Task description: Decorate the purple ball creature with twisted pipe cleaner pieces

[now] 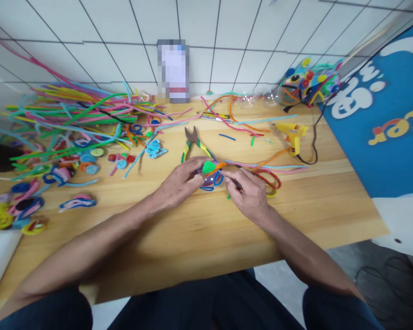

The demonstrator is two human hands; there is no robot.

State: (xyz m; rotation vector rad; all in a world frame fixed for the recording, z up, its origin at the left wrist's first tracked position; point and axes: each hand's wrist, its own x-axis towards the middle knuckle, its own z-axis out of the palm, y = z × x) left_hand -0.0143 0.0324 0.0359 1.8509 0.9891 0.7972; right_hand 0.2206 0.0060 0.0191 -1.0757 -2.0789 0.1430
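Over the middle of the table, a small pipe-cleaner craft piece [209,167] with a green patch, blue loops and a purple part sits between my hands. My left hand [183,182] is closed on its left side, thumb near the front. From the right, my right hand [247,191] pinches at an orange pipe-cleaner end [221,166] on the piece; its fingertips are partly hidden. Just beyond my left hand lie pliers [192,136] with yellow-green handles, jaws pointing away. Pink and light blue pipe cleaners [275,166] and a red loop [274,178] lie beyond and beside my right hand.
Piles of pipe cleaners [79,112] and coiled pieces [58,174] cover the left side. At the back right stand a yellow glue gun [293,133] with a black cord and a clear container of colourful pieces [308,87]. A blurred phone [175,71] leans against the tiled wall.
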